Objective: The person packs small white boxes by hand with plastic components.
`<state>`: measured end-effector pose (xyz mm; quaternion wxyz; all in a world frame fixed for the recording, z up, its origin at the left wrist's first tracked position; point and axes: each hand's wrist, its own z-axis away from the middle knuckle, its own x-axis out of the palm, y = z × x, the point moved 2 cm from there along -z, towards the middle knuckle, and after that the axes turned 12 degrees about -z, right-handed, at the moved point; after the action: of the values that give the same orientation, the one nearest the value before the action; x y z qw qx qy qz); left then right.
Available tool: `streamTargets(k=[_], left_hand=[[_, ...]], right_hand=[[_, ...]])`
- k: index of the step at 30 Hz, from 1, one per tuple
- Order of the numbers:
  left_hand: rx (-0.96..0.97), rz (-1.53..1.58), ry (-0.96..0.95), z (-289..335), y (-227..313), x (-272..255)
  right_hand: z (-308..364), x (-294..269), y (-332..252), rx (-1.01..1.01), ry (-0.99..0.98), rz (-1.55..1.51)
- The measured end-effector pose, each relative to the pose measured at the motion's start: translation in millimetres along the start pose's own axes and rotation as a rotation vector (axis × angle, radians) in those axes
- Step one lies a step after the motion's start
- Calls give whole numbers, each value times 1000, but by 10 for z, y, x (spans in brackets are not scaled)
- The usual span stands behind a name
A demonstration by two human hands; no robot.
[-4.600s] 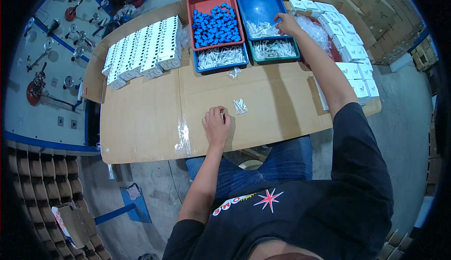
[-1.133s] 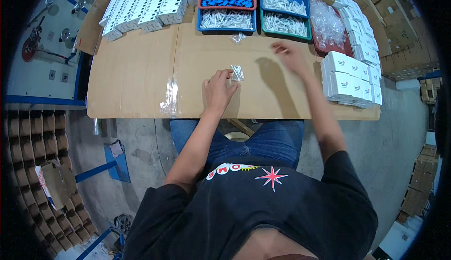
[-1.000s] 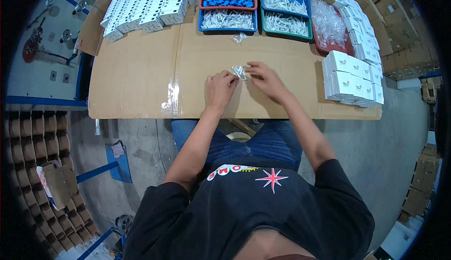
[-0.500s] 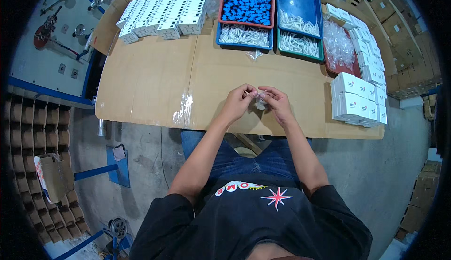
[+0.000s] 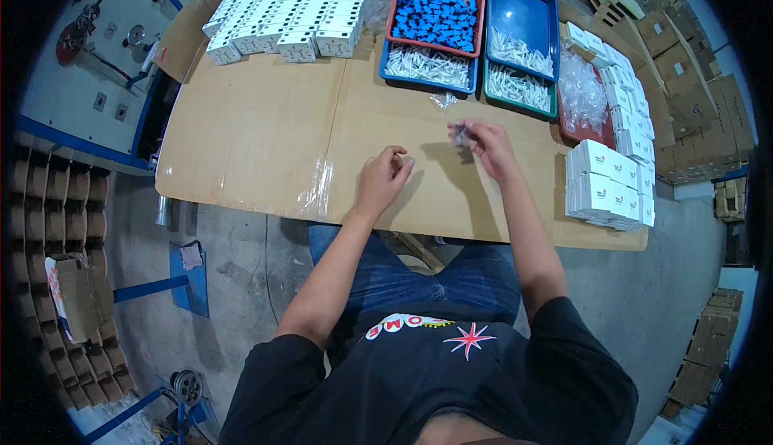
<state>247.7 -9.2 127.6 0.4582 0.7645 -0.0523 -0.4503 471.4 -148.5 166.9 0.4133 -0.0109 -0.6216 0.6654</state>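
Note:
Over the cardboard-covered tabletop (image 5: 266,139), my right hand (image 5: 493,149) pinches a small clear plastic bag (image 5: 460,134); something dark shows in it, too small to make out. My left hand (image 5: 385,181) is nearer the table's front edge, its fingers loosely bent and apart, with nothing seen in them. Another small clear plastic bag (image 5: 443,100) lies beyond the right hand, in front of the blue tray (image 5: 427,85) of white slender pieces (image 5: 427,65). Above that tray rests a red tray (image 5: 396,22) full of blue small parts (image 5: 435,14).
Rows of white boxes (image 5: 294,14) stand at the far left. A blue tray (image 5: 523,2) and a green tray (image 5: 519,105) hold more white pieces. On the right are clear bags (image 5: 581,91) in a red tray (image 5: 602,133) and stacked white boxes (image 5: 608,183).
My hands have parted. The right one has moved away from me and slightly right with the small bag; the left one has let go and drawn slightly left.

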Motion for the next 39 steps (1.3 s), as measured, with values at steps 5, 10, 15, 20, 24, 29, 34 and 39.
streamTargets(k=[5,10,15,20,24,29,34,39], left_hand=[[63,-101,62,48,114,-81],[16,-75,28,44,122,-121],[24,-97,36,38,158,-127],[41,-112,39,34,117,-117],[30,-116,27,26,116,-115],[67,-149,53,20,129,-111],[66,-111,47,4,136,-84],[74,-138,64,35,108,-74]], right_hand=[[-648,57,-320,-111,47,100],[-1104,140,-462,-69,154,240],[-1339,141,-429,-69,153,106],[-1350,180,-402,51,45,58],[-1262,241,-451,87,38,-15],[-1256,191,-496,91,107,75],[-1331,58,-466,41,197,173],[-1418,169,-434,-38,181,177]])
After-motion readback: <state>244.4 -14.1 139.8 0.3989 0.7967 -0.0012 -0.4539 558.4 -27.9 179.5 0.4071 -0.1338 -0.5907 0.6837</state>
